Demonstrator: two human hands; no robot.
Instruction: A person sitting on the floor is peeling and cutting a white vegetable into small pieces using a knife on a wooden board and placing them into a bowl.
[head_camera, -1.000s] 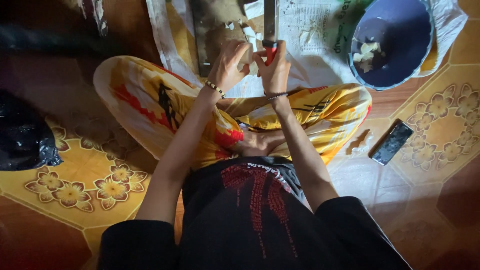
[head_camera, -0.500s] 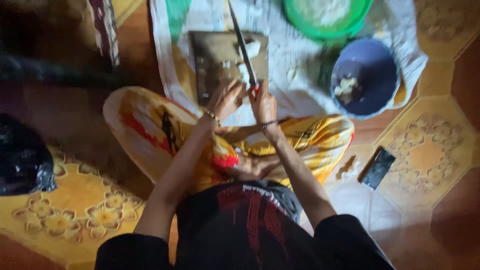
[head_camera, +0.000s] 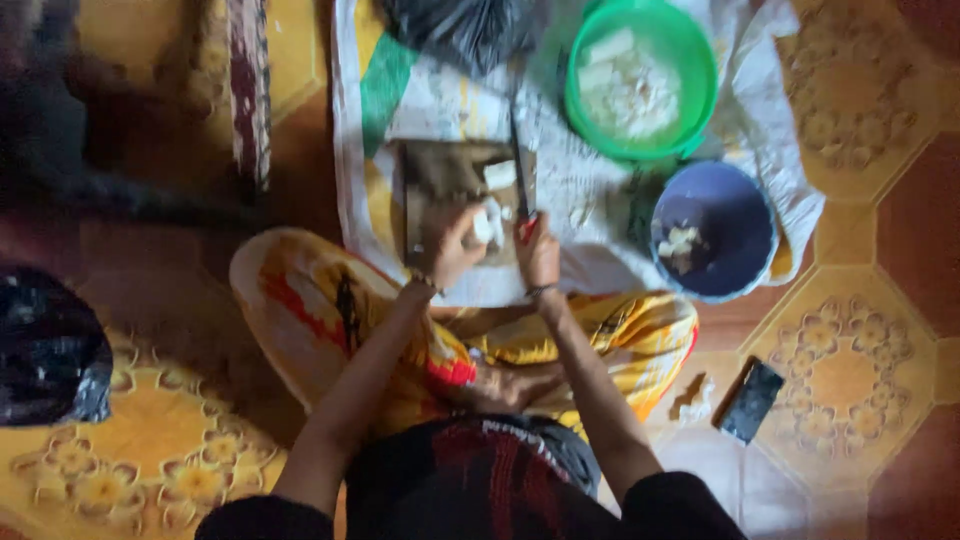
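Pale, off-white chunks (head_camera: 488, 222) lie under your left hand (head_camera: 455, 250) on a small dark cutting board (head_camera: 440, 185), which rests on printed paper sheets (head_camera: 590, 185) spread over the tiled floor (head_camera: 850, 370). You sit cross-legged in yellow patterned trousers (head_camera: 310, 310), both forearms reaching forward over your knees.

Left hand: its grip is curled down on the pale chunks, fingertips pressed onto them at the near edge of the board.

Right hand (head_camera: 540, 255): its grip is closed round a red knife handle (head_camera: 526, 228). The blade (head_camera: 518, 170) runs away from you, its long axis nearly straight up the view, along the right side of the board.

Key relation: the pale chunks sit just left of the blade, between your two hands and touching the left one. The left hand is the nearer; the knife edge stands just beside them to the right. One further pale piece (head_camera: 499, 174) lies farther up the board, close to the blade.

Surroundings: a green bowl (head_camera: 700, 60) of white pieces beyond the board, a blue bowl (head_camera: 745, 195) holding a few scraps to the right, a dark phone (head_camera: 751, 400) on the floor by your right knee, and a black bag (head_camera: 45, 350) well apart at far left.
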